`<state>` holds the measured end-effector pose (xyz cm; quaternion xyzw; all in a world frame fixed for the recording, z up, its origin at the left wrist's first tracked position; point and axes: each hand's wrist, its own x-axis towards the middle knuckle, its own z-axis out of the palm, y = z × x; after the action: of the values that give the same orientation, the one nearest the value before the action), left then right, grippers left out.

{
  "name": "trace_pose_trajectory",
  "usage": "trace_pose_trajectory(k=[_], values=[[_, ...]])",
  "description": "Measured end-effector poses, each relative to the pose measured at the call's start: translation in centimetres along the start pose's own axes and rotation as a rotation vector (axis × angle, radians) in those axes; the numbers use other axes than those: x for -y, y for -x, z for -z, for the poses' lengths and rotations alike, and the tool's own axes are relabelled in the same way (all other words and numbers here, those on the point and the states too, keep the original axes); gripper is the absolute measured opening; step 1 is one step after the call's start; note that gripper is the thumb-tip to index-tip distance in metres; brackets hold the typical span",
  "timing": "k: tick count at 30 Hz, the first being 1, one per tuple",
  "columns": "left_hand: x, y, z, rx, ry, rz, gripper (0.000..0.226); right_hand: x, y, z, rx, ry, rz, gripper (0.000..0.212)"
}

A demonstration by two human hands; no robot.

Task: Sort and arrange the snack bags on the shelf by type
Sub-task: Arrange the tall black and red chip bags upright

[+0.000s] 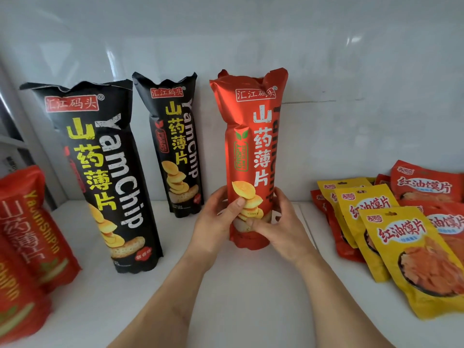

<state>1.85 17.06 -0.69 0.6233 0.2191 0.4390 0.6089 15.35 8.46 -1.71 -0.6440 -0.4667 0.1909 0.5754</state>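
Both hands on it: left hand and right hand grip the upright red yam-chip bag mid-shelf | two black yam-chip bags stand left | red bags far left and flat pouches right look unsorted — roughly halfway.

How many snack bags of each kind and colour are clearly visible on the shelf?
Black yam chip bags, upright: 2
Red yam chip bags: 3, one upright in both hands, left and right; two lying at far left
Yellow flat pouches: 3
Red flat pouches: at least 3; pile overlaps, exact count unclear
Total: at least 11
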Motion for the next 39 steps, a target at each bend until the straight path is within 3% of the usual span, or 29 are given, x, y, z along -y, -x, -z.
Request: trace_pose_trajectory(k=[2,4,11,15,18,21,28,30,33,39], values=[[0.0,0.5,0.7,-0.018,-0.128,-0.003,0.057,0.1,0.3,-0.1,-0.056,0.085,-0.018,0.110],[-0.3,1.1,1.4,-0.041,-0.280,-0.035,0.056,0.5,0.9,-0.3,-0.162,0.143,-0.030,0.117],[-4.8,5.5,5.1,-0.165,-0.538,-0.363,0.033,3.1,4.2,-4.4,-0.527,0.235,0.209,0.074],[-6.8,7.1,8.4,-0.350,-0.552,-0.670,0.020,5.0,6.0,-9.2,-0.505,0.220,0.221,0.050],[-7.7,7.6,10.7,-0.541,-0.569,-0.808,0.029,5.6,6.7,-12.4,-0.333,0.266,0.139,0.053],[-8.3,7.6,12.4,-0.628,-0.519,-0.741,0.043,6.0,6.8,-15.2,-0.177,0.294,0.063,0.069],[-8.7,6.9,14.1,-0.561,-0.340,-0.258,0.073,6.0,5.4,-20.7,-0.027,0.332,-0.082,0.109],[-8.5,6.4,14.7,-0.550,-0.298,-0.193,0.071,6.0,5.1,-21.7,-0.019,0.321,-0.084,0.108],[-8.0,5.7,15.2,-0.486,-0.271,-0.149,0.050,5.6,4.6,-22.6,-0.047,0.306,-0.076,0.101],[-7.1,3.9,14.8,-0.446,-0.268,-0.104,0.067,4.3,3.5,-21.7,-0.101,0.139,-0.091,0.096]])
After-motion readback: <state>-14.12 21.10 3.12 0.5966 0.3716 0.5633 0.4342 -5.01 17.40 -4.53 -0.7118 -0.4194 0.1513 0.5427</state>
